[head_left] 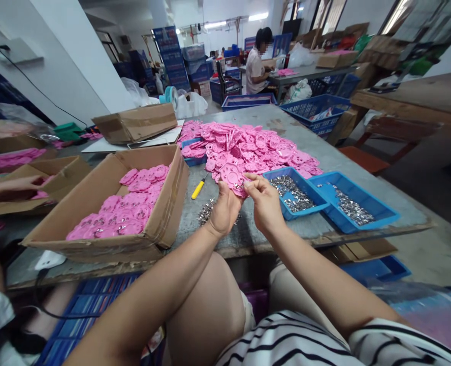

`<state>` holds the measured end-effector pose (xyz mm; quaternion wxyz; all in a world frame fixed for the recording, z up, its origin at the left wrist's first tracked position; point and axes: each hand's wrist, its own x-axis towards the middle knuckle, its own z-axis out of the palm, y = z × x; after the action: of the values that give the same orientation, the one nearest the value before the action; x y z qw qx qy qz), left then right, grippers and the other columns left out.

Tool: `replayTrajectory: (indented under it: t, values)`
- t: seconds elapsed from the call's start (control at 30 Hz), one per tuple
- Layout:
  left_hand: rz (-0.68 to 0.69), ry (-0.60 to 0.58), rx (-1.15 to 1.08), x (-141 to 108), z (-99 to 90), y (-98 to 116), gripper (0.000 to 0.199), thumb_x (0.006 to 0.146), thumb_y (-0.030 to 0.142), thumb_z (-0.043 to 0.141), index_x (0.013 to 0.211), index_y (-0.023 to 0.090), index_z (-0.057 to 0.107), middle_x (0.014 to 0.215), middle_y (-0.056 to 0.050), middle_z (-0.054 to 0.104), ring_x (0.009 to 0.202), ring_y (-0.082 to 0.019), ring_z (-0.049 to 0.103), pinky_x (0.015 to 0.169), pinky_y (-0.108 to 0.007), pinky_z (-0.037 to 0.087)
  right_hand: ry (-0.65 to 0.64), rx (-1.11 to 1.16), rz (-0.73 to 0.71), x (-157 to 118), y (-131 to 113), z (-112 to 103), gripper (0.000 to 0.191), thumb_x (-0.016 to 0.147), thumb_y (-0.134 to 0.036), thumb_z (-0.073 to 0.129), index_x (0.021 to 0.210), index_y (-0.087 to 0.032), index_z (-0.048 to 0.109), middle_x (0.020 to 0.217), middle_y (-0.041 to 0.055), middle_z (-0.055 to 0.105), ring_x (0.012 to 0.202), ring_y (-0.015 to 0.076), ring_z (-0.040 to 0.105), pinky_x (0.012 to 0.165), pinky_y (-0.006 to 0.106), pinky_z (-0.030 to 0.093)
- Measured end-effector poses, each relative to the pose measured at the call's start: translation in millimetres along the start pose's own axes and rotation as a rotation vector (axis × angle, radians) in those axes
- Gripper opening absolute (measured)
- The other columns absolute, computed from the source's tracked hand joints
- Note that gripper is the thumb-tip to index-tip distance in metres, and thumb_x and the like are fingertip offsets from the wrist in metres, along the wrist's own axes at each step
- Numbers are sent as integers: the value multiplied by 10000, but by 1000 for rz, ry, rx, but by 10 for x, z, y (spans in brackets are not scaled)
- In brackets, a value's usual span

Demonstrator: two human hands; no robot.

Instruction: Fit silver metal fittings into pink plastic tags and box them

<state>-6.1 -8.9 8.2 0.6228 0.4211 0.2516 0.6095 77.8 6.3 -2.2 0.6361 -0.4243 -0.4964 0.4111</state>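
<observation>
Both hands are at the near edge of the pink pile point(263, 147), clamped on the same pink disc point(232, 175). Left hand point(224, 209): forearm in from lower left, wrist bent back, thumb up at the disc's near-left edge, palm below; its other fingers are mostly hidden. Right hand point(264, 202): forearm in from lower right, fingers curled, thumb and index tips together at the disc's right edge.

Disc is tilted toward the camera, glossy, looks like molded plastic, scalloped rim, raised round center. Pile is a loose heap of similar pieces on a gray, scuffed table point(335, 160) with a ragged front edge.

Around the pile:
- left: cardboard carton point(96, 248), creased walls, pink pieces layered inside with shiny metal bits on them
- near-left: yellow-handled tool point(198, 189), slim shank; closer to camera, a small heap of shiny metal parts point(205, 211), partly behind the left hand
- near-right: 2 blue trays point(305, 211), rectangular, smooth, sloped walls, both with loose silvery parts; too small to make out shapes
</observation>
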Motion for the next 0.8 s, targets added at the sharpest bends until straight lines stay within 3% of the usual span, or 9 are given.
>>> replayTrajectory:
  t: [0.2,0.43,0.57,0.7,0.8]
  values:
    - [6,-16,-64,-1,9,3,690,841,731,338,1234,204,550,1280,-111,597,1367,-234,404,1058,-383,417,34,41,7,18,25,39,193,710,-283,626,559,-210,531,1011,78,649,1045,223,556,991,406,373]
    - [-56,123,-258,-26,13,-5,508,963,538,251,1235,219,538,1404,-52,530,1417,-175,341,1189,-352,241,64,79,-21,25,72,53,203,688,-292,651,543,-218,530,974,53,647,1038,226,562,982,413,382]
    - [-17,104,-256,-25,2,-8,466,971,502,273,1251,231,529,1395,-38,540,1425,-175,327,1188,-357,252,76,48,-77,36,141,80,204,698,-301,658,563,-220,528,951,51,638,1006,219,571,970,415,389]
    - [-51,30,-274,-17,4,9,544,947,557,307,1315,206,500,1385,-80,547,1406,-206,366,1166,-381,292,78,95,-65,25,207,110,193,671,-305,707,648,-217,537,972,49,639,986,210,589,950,412,413]
    - [-55,-1,-269,-5,-10,24,593,937,595,286,1325,200,499,1341,-92,583,1378,-215,411,1147,-390,316,80,174,-67,53,173,15,227,685,-340,726,694,-214,537,996,44,635,988,203,606,936,410,439]
